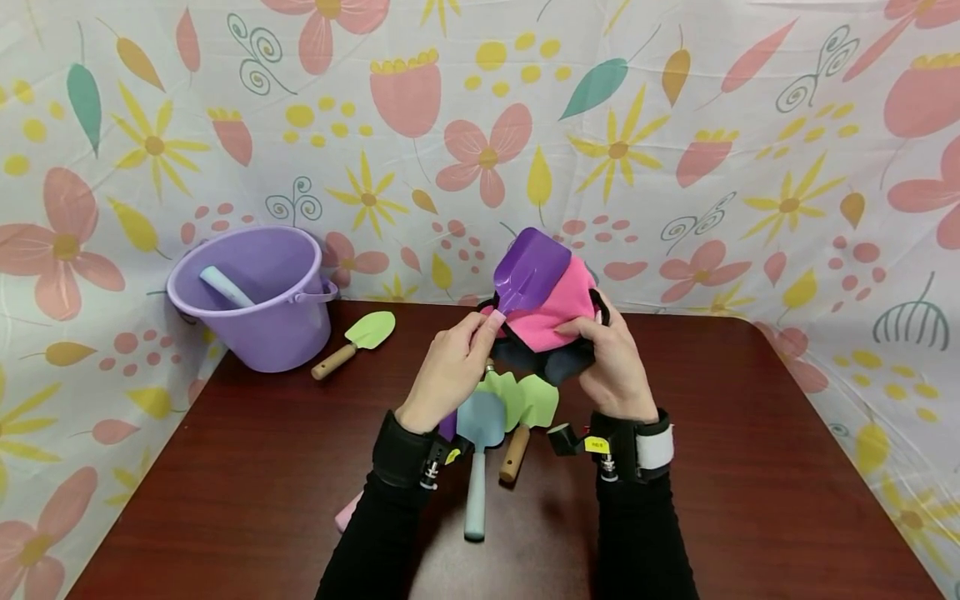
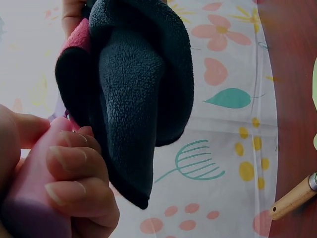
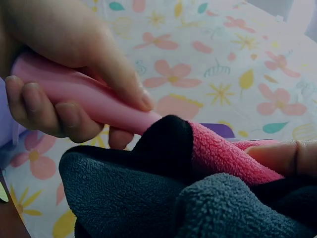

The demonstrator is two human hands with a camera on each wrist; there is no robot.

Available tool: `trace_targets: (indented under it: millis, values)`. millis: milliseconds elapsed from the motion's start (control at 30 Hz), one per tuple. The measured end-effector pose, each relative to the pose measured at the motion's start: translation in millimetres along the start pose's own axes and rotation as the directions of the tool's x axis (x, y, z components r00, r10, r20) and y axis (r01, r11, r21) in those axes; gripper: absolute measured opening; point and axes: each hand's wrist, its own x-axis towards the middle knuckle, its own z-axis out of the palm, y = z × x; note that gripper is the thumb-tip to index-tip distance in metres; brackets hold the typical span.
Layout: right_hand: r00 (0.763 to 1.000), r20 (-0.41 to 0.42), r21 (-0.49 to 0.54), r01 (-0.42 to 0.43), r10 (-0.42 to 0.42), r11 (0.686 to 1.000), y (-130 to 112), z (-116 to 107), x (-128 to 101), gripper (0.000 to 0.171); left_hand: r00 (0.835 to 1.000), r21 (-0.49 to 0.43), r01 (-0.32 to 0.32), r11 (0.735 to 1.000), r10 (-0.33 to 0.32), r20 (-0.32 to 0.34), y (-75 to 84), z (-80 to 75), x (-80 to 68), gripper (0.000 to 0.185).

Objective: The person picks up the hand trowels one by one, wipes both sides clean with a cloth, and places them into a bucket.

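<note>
The purple shovel (image 1: 530,272) is up above the table (image 1: 750,467), blade up and away, pink handle slanting down into the left hand's (image 1: 450,371) curled fingers. The right hand (image 1: 613,360) pinches the pink-and-dark cloth (image 1: 562,321) against it. No readable writing anywhere.

In the lower left of the frame, the left hand (image 2: 59,183) curls its fingers (image 2: 74,161) round a smooth pink plastic handle (image 2: 34,183). Above and across the centre hangs a thick dark grey fleece cloth (image 2: 133,89), folded into a blunt point at its lower end, with a pink fleece edge (image 2: 77,39) at upper left. Behind is a white flower-printed backdrop (image 2: 228,148). The dark red-brown desk (image 2: 297,99) runs down the right edge, where a wooden tool handle (image 2: 292,198) lies at lower right.
</note>
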Motion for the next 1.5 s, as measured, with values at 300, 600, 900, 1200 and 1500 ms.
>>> trace_targets:
  millis: [300,600,900,1200,1500]
  values:
    - [1.0,0.019,0.005,0.004,-0.004,1.0,6.9,2.9,1.7,0.043,1.0,-0.006,0.001,1.0,0.0,0.01,-1.1,0.2,-1.1,0.037]
    - [0.998,0.012,0.135,0.057,-0.059,0.989,11.1,2.3,8.4,0.051,0.996,0.031,-0.005,1.0,0.003,0.085,-0.3,3.1,2.1,0.045]
    - [0.991,-0.057,0.196,0.127,-0.118,0.972,6.7,0.2,7.7,0.055,0.971,-0.006,0.035,0.999,-0.033,0.236,0.1,2.5,-0.7,0.047]
    - [0.978,-0.097,0.293,0.204,-0.183,0.934,-4.9,-7.4,3.0,0.035,0.925,-0.079,0.094,0.992,-0.058,0.376,-3.5,0.7,-1.6,0.043]
    - [0.959,-0.127,0.415,0.285,-0.255,0.864,-16.9,-17.6,0.0,0.031,0.912,-0.031,0.096,0.995,-0.075,0.404,-6.2,-0.7,-0.2,0.043]
